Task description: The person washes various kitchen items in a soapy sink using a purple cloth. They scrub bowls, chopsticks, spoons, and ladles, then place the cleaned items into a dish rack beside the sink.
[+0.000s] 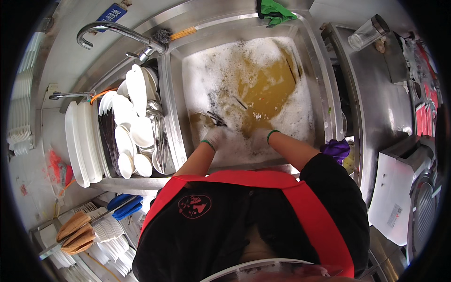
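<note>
Both my hands wear white knit gloves with green cuffs and reach into a stainless steel sink (319, 84) of foamy, yellowish-brown water (266, 91). Near the fingers of my left hand (216, 136), a few dark chopsticks (217, 119) stick out of the suds; whether it grips them is hidden. My right hand (260, 136) lies partly under the foam by the near side, its fingers out of sight. Another dark stick (240, 102) pokes up in the middle of the water. Along the right side a long dark edge (290, 70) shows at the surface.
Left of the sink, a second basin holds white dishes (142, 132), dark chopsticks (108, 141) and metal spoons (159, 137). A chrome faucet (116, 27) arches above it. A wire scrubber (162, 36) and green cloth (276, 12) lie on the rim. At right stands a steel counter (380, 95).
</note>
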Demonstrator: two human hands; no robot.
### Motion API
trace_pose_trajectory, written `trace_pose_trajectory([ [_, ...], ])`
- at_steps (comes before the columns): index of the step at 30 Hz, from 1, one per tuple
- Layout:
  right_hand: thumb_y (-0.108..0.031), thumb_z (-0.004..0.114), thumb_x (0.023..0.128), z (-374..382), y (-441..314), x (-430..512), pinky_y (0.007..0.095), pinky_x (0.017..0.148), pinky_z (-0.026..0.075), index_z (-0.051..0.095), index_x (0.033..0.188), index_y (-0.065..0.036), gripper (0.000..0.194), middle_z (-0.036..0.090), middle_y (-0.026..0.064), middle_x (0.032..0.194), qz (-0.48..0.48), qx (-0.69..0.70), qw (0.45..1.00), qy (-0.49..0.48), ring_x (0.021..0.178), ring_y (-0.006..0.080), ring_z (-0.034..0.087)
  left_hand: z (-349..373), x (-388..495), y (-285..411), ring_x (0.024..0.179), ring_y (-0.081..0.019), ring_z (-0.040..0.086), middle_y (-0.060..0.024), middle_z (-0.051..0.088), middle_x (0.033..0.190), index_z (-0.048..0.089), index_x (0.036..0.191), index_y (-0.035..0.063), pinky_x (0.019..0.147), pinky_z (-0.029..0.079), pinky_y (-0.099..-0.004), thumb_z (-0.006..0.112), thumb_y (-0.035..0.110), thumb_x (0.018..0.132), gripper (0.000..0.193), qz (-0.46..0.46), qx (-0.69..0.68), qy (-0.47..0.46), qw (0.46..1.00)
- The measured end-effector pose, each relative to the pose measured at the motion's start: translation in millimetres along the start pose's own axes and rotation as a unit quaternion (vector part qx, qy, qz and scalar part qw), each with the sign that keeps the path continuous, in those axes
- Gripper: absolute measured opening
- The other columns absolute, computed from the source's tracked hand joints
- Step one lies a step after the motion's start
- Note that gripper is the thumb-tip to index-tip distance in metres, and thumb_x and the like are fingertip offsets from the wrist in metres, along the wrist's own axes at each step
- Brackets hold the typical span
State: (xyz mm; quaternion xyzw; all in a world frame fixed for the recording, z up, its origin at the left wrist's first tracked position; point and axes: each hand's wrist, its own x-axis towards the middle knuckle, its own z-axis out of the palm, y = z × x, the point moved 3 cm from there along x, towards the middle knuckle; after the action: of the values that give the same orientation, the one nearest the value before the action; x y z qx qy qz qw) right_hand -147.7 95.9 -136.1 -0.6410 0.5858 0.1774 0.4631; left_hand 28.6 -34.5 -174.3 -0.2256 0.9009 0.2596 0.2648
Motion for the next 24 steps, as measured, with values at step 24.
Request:
trace_pose_trajectory([
  [24,-0.032,0.077,0.074,9,-25,-38,0.042,0.085,0.053,0.07,0.115,0.0,0.053,0.073,0.0187,0.104,-0.089,0.159,0.981,-0.068,0.096,0.0295,0.069,-174,-70,-19,0.076,-0.019,0.07,-0.0076,0.07,0.101,0.063,0.118,0.0022,0.063,0.06,-0.028,0.066,-0.002,0.087,0.032,-0.183,-0.553,0.289,0.76],
])
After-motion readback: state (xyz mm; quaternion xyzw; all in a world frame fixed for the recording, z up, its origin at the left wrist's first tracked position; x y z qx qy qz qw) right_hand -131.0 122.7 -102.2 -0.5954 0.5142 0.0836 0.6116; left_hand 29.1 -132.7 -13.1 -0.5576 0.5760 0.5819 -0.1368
